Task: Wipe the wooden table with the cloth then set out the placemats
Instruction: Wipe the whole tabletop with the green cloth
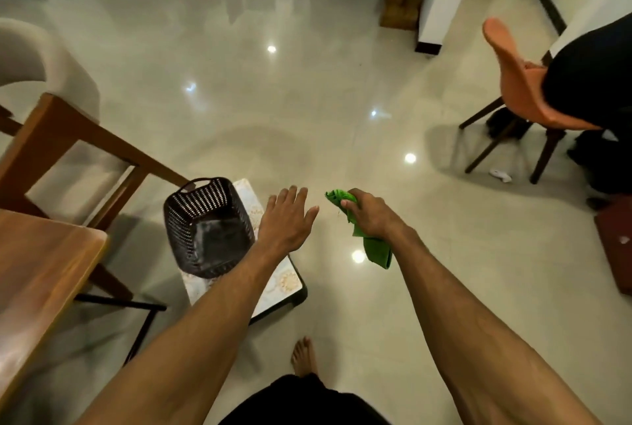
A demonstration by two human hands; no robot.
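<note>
The right grip (367, 216) is clamping the cloth (376, 250) in mid-air, well apart from the table's (41, 270) corner. The left grip (287, 216) is hovering, fingers spread, above the basket (181, 229). No placemats are showing on the table, so laying them, perhaps wiping too, is probably waiting.

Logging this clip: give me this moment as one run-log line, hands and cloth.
right hand: grips green cloth | left hand: open, near dark basket | wooden table: at left, untouched | placemats: not in view

One cloth (376, 248), one basket (179, 219) (dark)
</note>
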